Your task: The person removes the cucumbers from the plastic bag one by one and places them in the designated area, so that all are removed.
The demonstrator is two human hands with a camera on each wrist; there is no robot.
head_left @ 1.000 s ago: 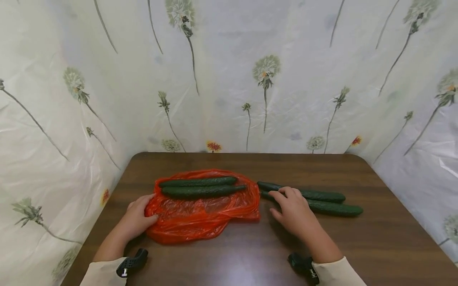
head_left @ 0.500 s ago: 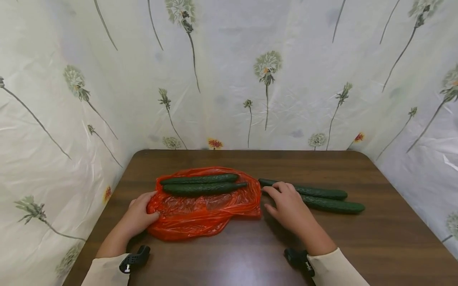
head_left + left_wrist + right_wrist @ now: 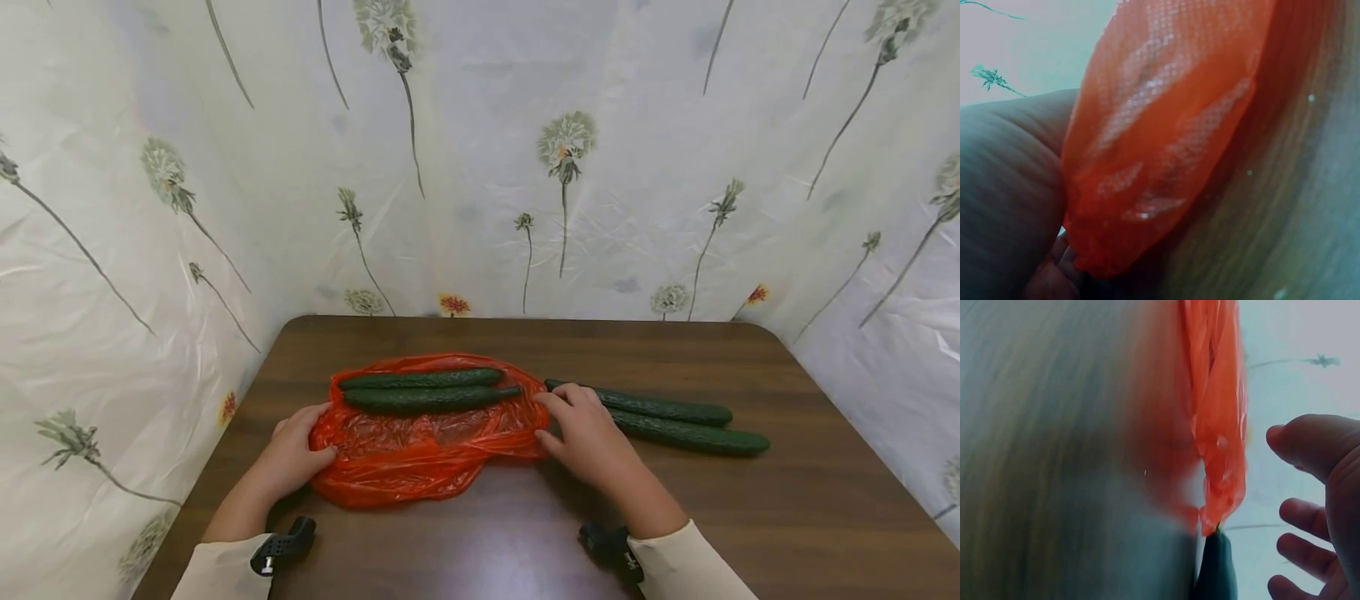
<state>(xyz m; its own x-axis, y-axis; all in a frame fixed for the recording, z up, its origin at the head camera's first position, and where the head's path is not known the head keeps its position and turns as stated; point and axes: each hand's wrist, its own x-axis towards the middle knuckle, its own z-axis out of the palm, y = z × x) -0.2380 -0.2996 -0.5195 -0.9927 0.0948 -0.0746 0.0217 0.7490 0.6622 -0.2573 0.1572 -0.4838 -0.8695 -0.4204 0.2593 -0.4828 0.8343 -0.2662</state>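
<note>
Head view shows two pale sleeves point(image 3: 223, 573) at the near side, with a small black cam point(image 3: 283, 547) by the left wrist and a second one on the right.

Next come the hands. The left hand point(image 3: 288, 456) is at the left edge of the red bag point(image 3: 427, 437), with its thumb and fingers on the thin plastic. I can't tell if it pinches the bag or only rests on it. The right hand point(image 3: 583, 437) is at the bag's right edge. Its fingers are loose and spread, and they hold nothing; the right wrist view shows a gap between them and the bag.

The bag lies flat and crinkly on the brown surface point(image 3: 817, 525). To the right, off the bag, is one cucumber point(image 3: 693, 435), with another cucumber point(image 3: 671, 408) just beyond it. Two more lie side by side toward the far part of the bag: a near one point(image 3: 427, 401) and a far one point(image 3: 423, 380).

It looks about half done to me: two on the bag, two off it, and the bag not tied up.

Behind everything hangs a pale sheet point(image 3: 472, 167) with dandelions.
</note>
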